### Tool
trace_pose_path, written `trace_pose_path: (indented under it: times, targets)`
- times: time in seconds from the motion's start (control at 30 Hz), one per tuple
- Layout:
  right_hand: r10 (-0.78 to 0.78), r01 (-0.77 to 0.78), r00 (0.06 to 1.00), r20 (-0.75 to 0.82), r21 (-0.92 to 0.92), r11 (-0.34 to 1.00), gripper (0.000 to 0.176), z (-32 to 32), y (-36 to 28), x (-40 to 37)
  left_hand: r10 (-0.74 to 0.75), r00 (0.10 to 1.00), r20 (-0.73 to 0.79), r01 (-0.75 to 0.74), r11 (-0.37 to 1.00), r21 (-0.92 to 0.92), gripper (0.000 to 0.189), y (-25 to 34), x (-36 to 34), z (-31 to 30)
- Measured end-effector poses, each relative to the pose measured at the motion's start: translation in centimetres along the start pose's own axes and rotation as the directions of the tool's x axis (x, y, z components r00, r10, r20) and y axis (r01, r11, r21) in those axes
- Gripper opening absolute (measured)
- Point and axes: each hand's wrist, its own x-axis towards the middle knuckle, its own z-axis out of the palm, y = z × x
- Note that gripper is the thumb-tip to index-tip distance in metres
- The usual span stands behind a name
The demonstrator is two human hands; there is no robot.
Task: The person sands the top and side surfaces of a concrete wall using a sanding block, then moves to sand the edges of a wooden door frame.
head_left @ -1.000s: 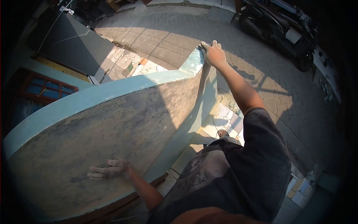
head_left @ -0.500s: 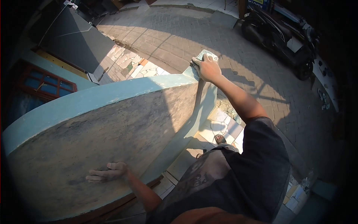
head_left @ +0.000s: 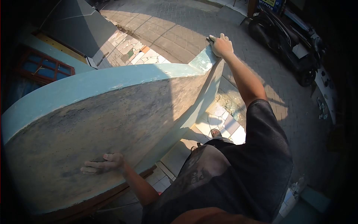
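A low curved wall [head_left: 123, 108] with a pale blue-green painted top [head_left: 112, 76] and a mottled grey-brown face stands before me. My right hand [head_left: 222, 45], dusty at the fingers, is at the raised far end [head_left: 203, 59] of that top. Its fingers curl over the end on a small dark piece, apparently sandpaper [head_left: 209, 39], mostly hidden by the hand. Lower down, my left hand [head_left: 104, 164] is against the wall's face, its dusty fingers stretched out and thumb apart. Nothing is visibly held in it.
A parked dark scooter [head_left: 285, 43] stands at upper right on the paved lane [head_left: 167, 28]. Broken-tile flooring [head_left: 130, 48] lies beyond the wall, with a thin tool [head_left: 102, 59] on it. A red-framed window [head_left: 46, 69] is at left. My foot [head_left: 215, 133] is on pale tiles.
My right hand has moved up and outward to the far edge of the wall's end, baring more of its painted top. My left hand stays against the face. The view has shifted slightly.
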Motion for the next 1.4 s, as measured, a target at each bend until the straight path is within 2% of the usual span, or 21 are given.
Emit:
trace_pose_path:
  times: [0.1,0.17,0.2,0.23,0.3,0.4,0.43,0.5,0.57,0.7,0.73,0.77,0.83,0.93,0.97,1.03,1.1,1.2,1.27,1.37,1.4]
  targets:
    - [-0.213,0.215,0.977,-0.031,0.120,0.969,0.040,0.8,-2.9,-6.5,0.016,1.000,-0.017,-0.015,1.000,0.010,0.066,-0.7,-0.2,-0.3]
    - [-0.231,0.228,0.973,-0.014,0.220,0.948,0.041,-0.3,-2.4,-8.4,0.021,0.999,-0.036,-0.020,1.000,0.024,0.065,-0.3,0.3,1.0]
    - [-0.221,0.242,0.952,-0.212,0.078,0.967,0.040,2.2,-1.4,-6.5,0.015,0.999,-0.049,-0.014,1.000,0.025,0.065,-0.1,0.1,1.0]
    - [-0.037,0.046,0.998,-0.060,0.165,0.985,0.039,0.2,-1.4,-4.2,0.017,0.998,-0.057,-0.016,1.000,0.020,0.065,-0.1,0.0,0.4]
    - [0.046,-0.036,0.995,-0.093,0.112,0.993,0.037,0.6,-0.5,-1.2,0.022,1.000,-0.023,-0.021,1.000,0.009,0.066,-0.3,-0.1,0.0]
    - [-0.089,0.099,0.989,-0.114,0.077,0.992,0.038,1.0,-1.2,-4.0,0.033,0.999,-0.019,-0.033,0.999,0.008,0.066,-0.8,0.1,-0.5]
    - [-0.270,0.290,0.902,-0.337,0.012,0.957,0.040,2.0,-0.9,-7.0,0.026,0.998,-0.053,-0.026,1.000,0.005,0.065,-0.2,0.0,0.4]
    - [-0.252,0.309,0.905,-0.343,0.122,0.943,0.042,1.3,0.3,-9.4,0.003,0.998,-0.069,-0.002,1.000,0.008,0.065,-0.2,0.0,0.9]
    - [0.056,-0.028,0.994,-0.098,0.267,0.963,0.041,-0.3,0.9,-6.5,0.013,1.000,-0.022,-0.013,1.000,-0.001,0.065,-0.4,-0.3,-0.1]
    - [0.186,-0.141,0.964,-0.189,0.232,0.963,0.041,0.7,0.0,-6.0,0.013,0.999,-0.042,-0.012,1.000,0.026,0.065,-0.4,-0.2,0.2]
    - [0.126,-0.078,0.964,-0.233,0.203,0.976,0.041,1.0,-0.8,-8.2,-0.004,0.999,-0.054,0.006,0.999,0.045,0.066,-0.2,-0.3,0.5]
    - [-0.060,0.116,0.943,-0.328,0.157,0.981,0.041,1.2,-1.8,-10.9,-0.006,0.997,-0.072,0.008,0.999,0.032,0.066,0.0,-0.2,0.8]
    - [-0.138,0.222,0.951,-0.276,0.299,0.928,0.042,0.6,-1.2,-12.7,-0.004,1.000,-0.012,0.004,0.999,0.043,0.063,-0.1,-0.3,0.3]
    - [0.323,-0.146,0.896,-0.304,0.485,0.862,0.044,2.5,1.3,-7.6,0.002,0.996,-0.094,0.001,1.000,0.030,0.065,-0.1,-0.1,0.7]
    - [0.335,-0.163,0.896,-0.293,0.484,0.860,0.044,3.7,0.0,-8.4,0.011,0.996,-0.084,-0.010,1.000,0.019,0.065,-0.1,-0.3,0.5]
    - [0.594,-0.017,0.673,-0.441,0.793,0.609,0.050,6.7,-4.1,-9.7,0.011,0.998,-0.067,-0.006,0.998,0.066,0.064,0.0,-0.1,0.6]
    - [0.382,0.121,0.808,-0.448,0.762,0.637,0.054,8.1,-8.0,-16.0,0.003,0.997,-0.073,0.001,0.998,0.060,0.064,0.2,0.1,0.6]
    - [0.302,0.181,0.833,-0.464,0.744,0.643,0.050,8.0,-5.7,-14.0,0.010,0.998,-0.061,-0.005,0.996,0.084,0.065,0.1,0.0,0.4]
    - [0.674,0.012,0.652,-0.347,0.894,0.448,0.054,7.8,-1.6,-7.7,0.017,0.998,-0.060,-0.011,0.994,0.105,0.065,0.0,-0.2,0.6]
    - [0.758,-0.044,0.627,-0.180,0.963,0.265,0.054,6.4,-5.9,-10.3,-0.048,0.988,-0.146,0.056,0.997,0.049,0.068,0.3,-0.1,1.3]
    - [0.580,0.053,0.685,-0.441,0.825,0.563,0.053,8.0,-8.3,-13.8,-0.038,0.994,-0.107,0.048,0.995,0.085,0.067,0.4,-0.2,0.8]
